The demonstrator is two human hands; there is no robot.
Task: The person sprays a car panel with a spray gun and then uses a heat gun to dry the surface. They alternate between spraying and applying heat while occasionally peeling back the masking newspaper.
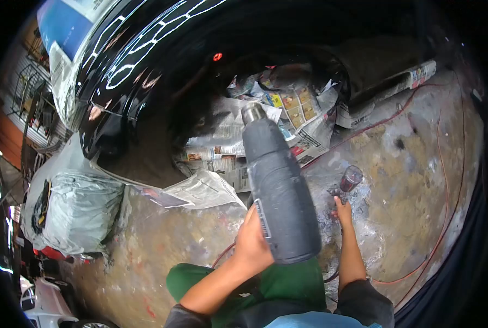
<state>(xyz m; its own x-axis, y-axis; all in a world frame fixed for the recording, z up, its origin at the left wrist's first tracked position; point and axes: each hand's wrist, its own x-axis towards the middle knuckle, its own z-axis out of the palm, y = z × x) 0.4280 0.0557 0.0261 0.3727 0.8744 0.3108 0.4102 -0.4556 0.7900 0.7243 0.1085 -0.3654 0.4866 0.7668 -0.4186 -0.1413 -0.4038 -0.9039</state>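
My left hand is wrapped round the handle of a dark grey heat gun, whose metal nozzle points at the newspaper-covered wheel area of a glossy black car body. Lower right, my right hand is closed on what looks like a small spray gun with a clear cup of dark reddish liquid. Its handle and trigger are mostly hidden by the fingers. Sheets of newspaper cover the wheel, and one loose sheet hangs from the body's lower edge.
A red hose runs across the stained concrete floor on the right. A wheel-like shape wrapped in pale plastic stands at left. A white car is at the lower left. Dark fabric hangs along the right edge.
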